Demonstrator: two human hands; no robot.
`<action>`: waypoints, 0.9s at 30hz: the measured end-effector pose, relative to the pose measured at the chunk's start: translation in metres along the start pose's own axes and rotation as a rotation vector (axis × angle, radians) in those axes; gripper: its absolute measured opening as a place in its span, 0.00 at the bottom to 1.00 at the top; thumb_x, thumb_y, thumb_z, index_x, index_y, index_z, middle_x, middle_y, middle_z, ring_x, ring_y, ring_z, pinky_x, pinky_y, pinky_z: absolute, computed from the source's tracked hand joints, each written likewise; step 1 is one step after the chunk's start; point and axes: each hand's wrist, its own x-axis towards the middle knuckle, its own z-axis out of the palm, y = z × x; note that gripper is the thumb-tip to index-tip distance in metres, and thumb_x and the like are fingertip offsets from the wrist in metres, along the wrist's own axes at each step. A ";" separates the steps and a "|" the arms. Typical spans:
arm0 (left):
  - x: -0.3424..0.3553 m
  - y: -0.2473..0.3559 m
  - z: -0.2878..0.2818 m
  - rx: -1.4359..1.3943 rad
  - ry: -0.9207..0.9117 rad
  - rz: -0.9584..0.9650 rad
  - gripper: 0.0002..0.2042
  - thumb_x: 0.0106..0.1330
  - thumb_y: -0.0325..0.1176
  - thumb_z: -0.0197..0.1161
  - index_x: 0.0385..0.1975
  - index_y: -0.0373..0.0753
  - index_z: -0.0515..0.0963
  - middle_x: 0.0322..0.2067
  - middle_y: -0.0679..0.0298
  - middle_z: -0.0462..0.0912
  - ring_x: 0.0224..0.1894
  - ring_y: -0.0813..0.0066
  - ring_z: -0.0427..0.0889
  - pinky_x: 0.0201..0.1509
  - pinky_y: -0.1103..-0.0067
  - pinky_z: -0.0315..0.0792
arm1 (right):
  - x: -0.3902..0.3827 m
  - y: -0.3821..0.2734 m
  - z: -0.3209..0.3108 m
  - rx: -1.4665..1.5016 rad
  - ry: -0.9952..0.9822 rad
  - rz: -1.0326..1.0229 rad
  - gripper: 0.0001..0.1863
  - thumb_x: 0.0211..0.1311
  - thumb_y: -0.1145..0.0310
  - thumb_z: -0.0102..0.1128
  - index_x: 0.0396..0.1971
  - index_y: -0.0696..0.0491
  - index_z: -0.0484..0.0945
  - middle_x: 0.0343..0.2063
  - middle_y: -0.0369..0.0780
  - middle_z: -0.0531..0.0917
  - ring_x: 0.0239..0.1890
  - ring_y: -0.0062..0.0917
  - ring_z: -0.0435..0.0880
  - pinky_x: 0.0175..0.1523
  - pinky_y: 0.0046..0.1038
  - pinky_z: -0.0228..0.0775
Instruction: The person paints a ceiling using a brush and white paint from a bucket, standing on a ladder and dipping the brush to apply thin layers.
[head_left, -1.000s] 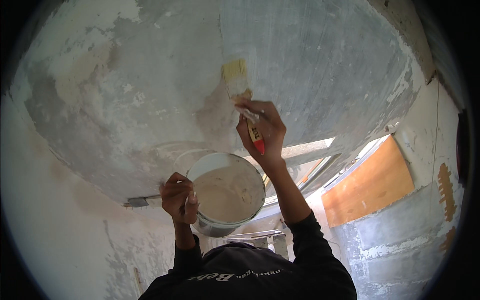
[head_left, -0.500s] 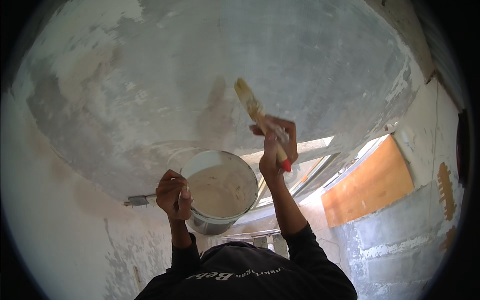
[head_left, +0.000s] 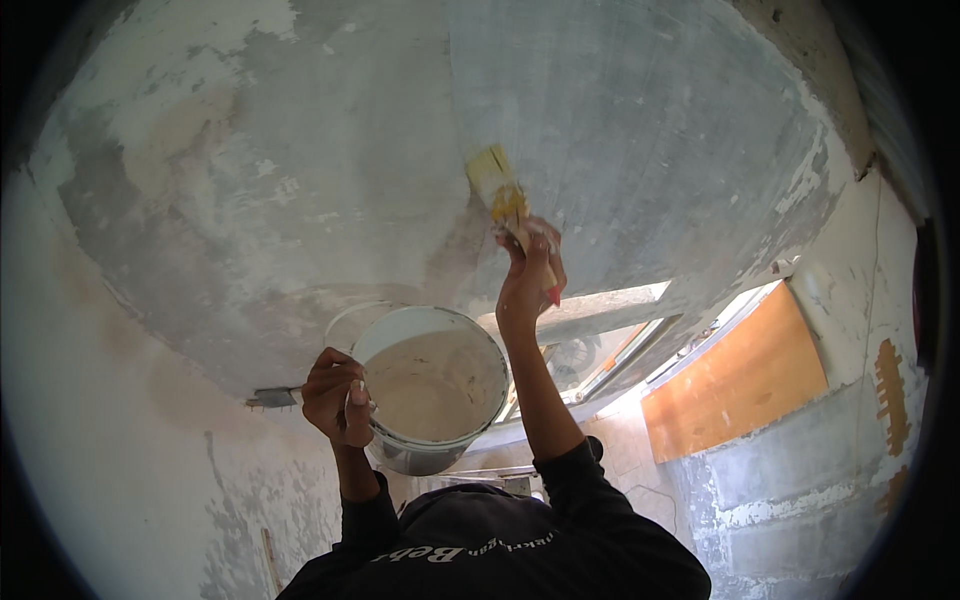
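Note:
My right hand (head_left: 530, 262) is closed round the handle of a wide, flat paintbrush (head_left: 495, 180) with pale yellow bristles and a red handle end. The bristles point up and away, at or close to the patchy grey wall (head_left: 330, 170); whether they touch it I cannot tell. White smears mark the fingers. On the left, my left hand (head_left: 340, 397) is closed at the side of a white bucket (head_left: 405, 455), holding it at the rim or handle. Inside the bucket is a beige-white liquid (head_left: 430, 385), with specks along the inner wall.
Below the wall on the right is a window-like opening (head_left: 590, 350). An orange-brown panel (head_left: 740, 370) stands beside it, above a grey block wall (head_left: 790, 490). A small grey fixture (head_left: 273, 397) sits left of my left hand.
My right hand has moved slightly left and up with the paintbrush, whose flat side now shows. The bucket and my left hand have shifted slightly left.

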 end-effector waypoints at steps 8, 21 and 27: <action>0.005 -0.005 -0.001 -0.003 -0.020 0.007 0.17 0.54 0.29 0.58 0.06 0.34 0.65 0.07 0.63 0.67 0.09 0.71 0.65 0.25 0.75 0.66 | -0.062 0.009 -0.042 -0.098 0.149 0.131 0.14 0.71 0.68 0.48 0.36 0.66 0.76 0.43 0.45 0.75 0.41 0.33 0.82 0.46 0.33 0.80; 0.006 -0.013 0.007 -0.129 0.131 -0.021 0.16 0.57 0.29 0.58 0.08 0.34 0.66 0.08 0.63 0.69 0.10 0.72 0.65 0.26 0.72 0.68 | 0.054 -0.050 0.069 0.177 -0.092 -0.131 0.10 0.70 0.73 0.49 0.44 0.62 0.75 0.49 0.45 0.75 0.49 0.35 0.80 0.51 0.39 0.81; 0.003 -0.015 -0.004 -0.131 0.025 -0.070 0.14 0.54 0.29 0.58 0.08 0.34 0.67 0.07 0.63 0.68 0.10 0.72 0.65 0.27 0.72 0.68 | 0.006 0.011 0.014 0.077 -0.018 -0.099 0.08 0.70 0.72 0.49 0.40 0.60 0.74 0.50 0.43 0.73 0.49 0.34 0.79 0.53 0.39 0.80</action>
